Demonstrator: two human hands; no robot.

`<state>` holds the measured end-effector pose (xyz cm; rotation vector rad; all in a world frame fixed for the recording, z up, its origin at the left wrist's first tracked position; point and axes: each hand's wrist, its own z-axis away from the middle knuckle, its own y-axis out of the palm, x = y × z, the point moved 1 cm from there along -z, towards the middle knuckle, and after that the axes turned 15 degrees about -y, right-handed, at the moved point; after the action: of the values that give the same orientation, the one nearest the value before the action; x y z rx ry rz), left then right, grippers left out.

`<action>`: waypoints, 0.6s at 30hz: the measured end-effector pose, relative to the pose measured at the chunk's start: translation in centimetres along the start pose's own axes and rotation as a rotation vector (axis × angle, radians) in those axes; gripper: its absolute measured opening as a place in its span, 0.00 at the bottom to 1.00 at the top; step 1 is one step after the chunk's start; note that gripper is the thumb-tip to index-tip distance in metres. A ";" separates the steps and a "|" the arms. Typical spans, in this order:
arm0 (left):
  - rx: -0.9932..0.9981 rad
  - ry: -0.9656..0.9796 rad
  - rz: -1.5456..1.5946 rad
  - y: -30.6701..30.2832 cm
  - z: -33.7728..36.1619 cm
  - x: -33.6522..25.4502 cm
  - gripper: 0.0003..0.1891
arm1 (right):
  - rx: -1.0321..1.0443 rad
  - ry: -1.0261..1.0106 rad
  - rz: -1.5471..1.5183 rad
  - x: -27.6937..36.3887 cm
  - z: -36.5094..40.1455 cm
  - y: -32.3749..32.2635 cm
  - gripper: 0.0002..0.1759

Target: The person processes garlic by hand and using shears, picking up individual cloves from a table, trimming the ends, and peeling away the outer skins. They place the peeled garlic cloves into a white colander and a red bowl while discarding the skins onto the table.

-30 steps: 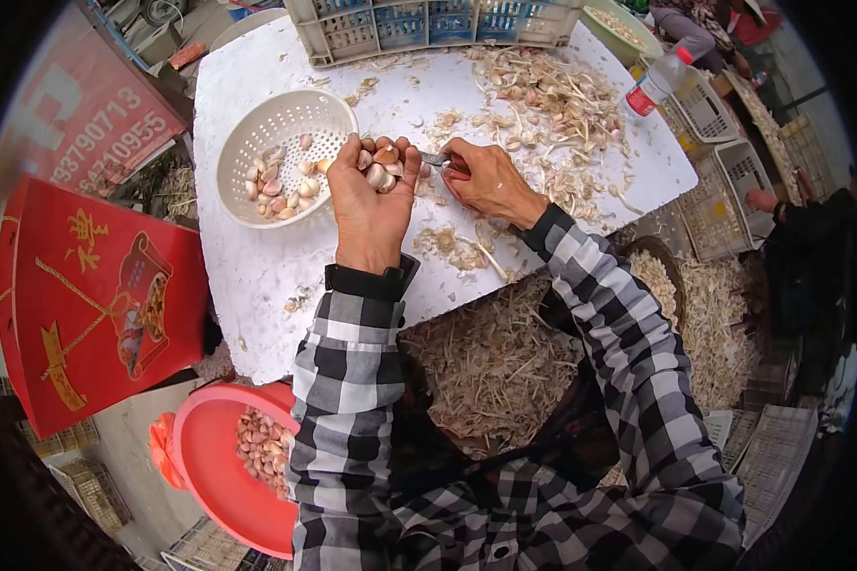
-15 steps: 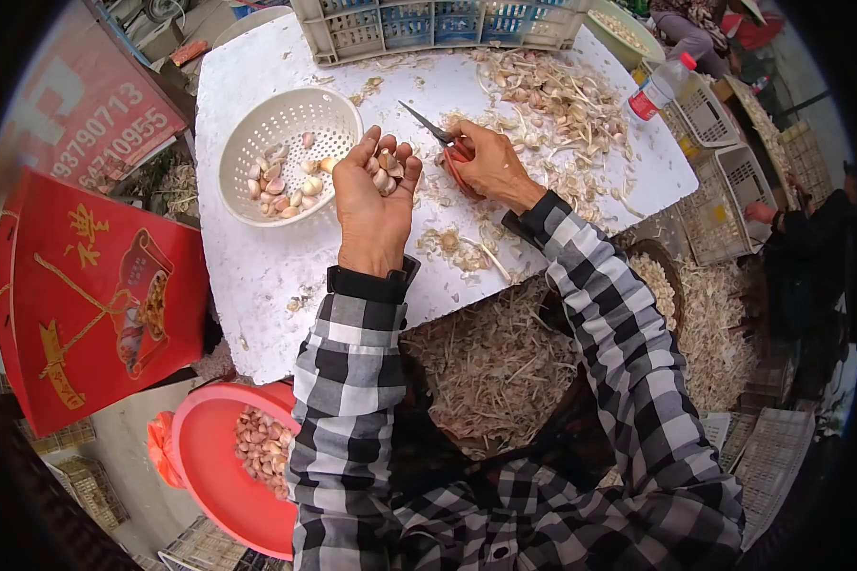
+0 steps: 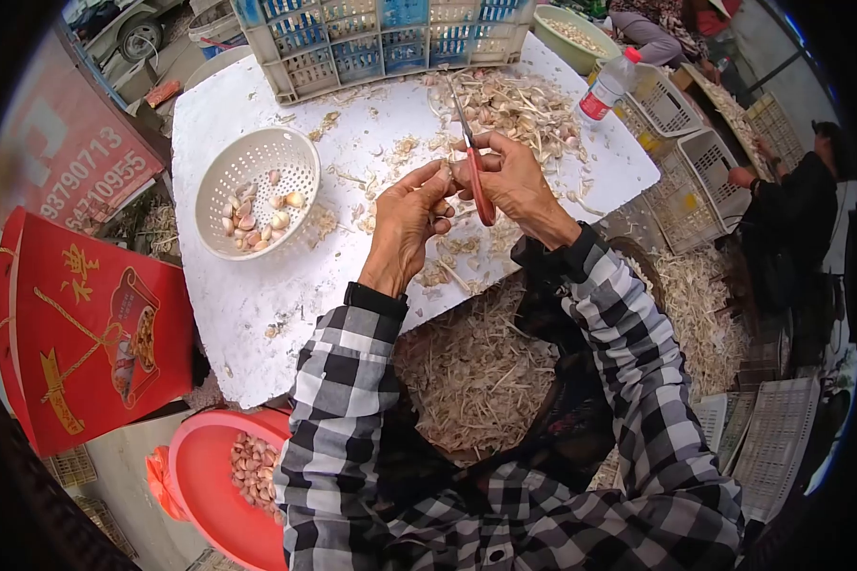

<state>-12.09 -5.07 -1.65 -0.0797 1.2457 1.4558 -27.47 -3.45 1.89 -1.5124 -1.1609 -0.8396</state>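
Above the tabletop, to the right of the colander, the two hands meet at a small piece of garlic. The left hand pinches it between thumb and forefinger, the other fingers curled in around more of it; how many pieces they hold cannot be told. The right hand has its thumb and fingertips closed in at the same piece, with the scissors lodged in its grip, blades directed away from the body (they look closed).

Recommended handling: pinch the piece lightly at its sides, since firm pressure would probably bruise it. Curl the spare fingers enough to retain the rest. While the fingertips work, point the blades outward, clear of the left hand. Detach loose skin in short pulls, over the peelings rather than over the colander, so that scraps do not fall among the cloves
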 end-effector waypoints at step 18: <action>0.059 -0.021 0.081 0.1 -1.0 0.1 0.10 | 0.098 -0.169 0.521 0.7 5.4 -3.0 0.26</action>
<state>-12.77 -5.70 -2.03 0.0256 1.2862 1.4847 -30.39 2.00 2.11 -1.7193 -0.8474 -0.3041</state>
